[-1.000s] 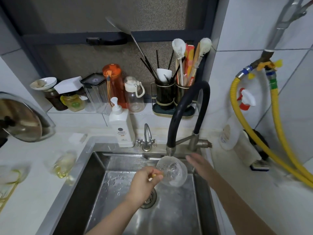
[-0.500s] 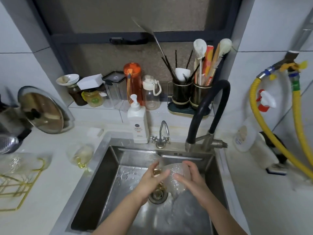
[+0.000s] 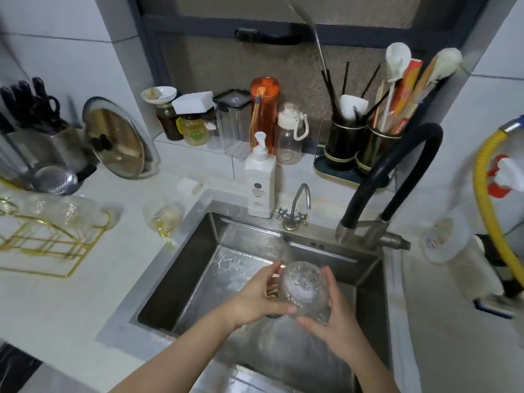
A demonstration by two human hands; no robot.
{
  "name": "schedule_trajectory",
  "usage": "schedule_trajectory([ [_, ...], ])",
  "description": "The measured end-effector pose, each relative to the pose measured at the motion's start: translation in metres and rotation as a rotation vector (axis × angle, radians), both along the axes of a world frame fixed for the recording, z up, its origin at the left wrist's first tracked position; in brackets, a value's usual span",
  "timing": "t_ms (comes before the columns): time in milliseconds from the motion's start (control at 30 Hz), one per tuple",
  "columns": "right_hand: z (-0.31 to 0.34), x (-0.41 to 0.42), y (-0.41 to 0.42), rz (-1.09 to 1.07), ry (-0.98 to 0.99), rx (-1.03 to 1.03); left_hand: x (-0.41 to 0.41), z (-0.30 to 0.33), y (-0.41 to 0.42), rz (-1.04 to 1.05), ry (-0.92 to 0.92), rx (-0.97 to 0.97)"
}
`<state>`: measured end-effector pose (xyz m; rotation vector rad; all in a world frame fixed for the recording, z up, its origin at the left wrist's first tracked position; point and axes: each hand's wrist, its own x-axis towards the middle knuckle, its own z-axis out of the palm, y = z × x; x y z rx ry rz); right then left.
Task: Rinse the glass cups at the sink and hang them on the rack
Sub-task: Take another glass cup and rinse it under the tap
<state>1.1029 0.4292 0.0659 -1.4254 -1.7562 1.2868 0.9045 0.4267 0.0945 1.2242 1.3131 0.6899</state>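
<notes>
The light is soft, even and rather dim, apparently from overhead, with pale sheen on the wet steel sink (image 3: 249, 251) and only faint shadows under the arms. The wide-angle lens bows the wall tiles and the window frame (image 3: 283, 26) outward toward the corners, and motion blur smears the picture's edges, most strongly the gold wire rack (image 3: 54, 239) at the left and the yellow hose (image 3: 487, 199) at the right. The middle, around the glass cup (image 3: 303, 290), is sharper though a little soft.

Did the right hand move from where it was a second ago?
Yes. The right hand left the faucet base, came toward the drain and now holds the glass cup.
</notes>
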Motion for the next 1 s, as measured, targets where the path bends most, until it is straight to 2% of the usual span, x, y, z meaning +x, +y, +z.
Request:
schedule_trajectory([
  [200, -0.015, -0.012, -0.007, -0.019, -0.050, 0.100, -0.009, -0.013, -0.014, -0.009, 0.149, 0.102],
  [300, -0.017, -0.017, -0.007, 0.001, 0.051, 0.054, -0.017, -0.014, -0.022, 0.064, 0.024, 0.051],
  [400, -0.010, -0.028, -0.010, 0.023, 0.063, 0.084, -0.026, -0.007, -0.026, 0.120, -0.105, 0.008],
  [533, 0.007, -0.053, -0.015, 0.010, 0.089, 0.005, -0.051, -0.001, -0.037, 0.188, -0.222, -0.006],
  [700, 0.024, -0.101, -0.027, 0.076, 0.192, 0.003, -0.099, 0.009, -0.058, 0.261, -0.314, 0.024],
  [1000, 0.043, -0.230, -0.070, 0.030, 0.325, 0.077, -0.217, 0.031, -0.105, 0.356, -0.391, 0.072],
])
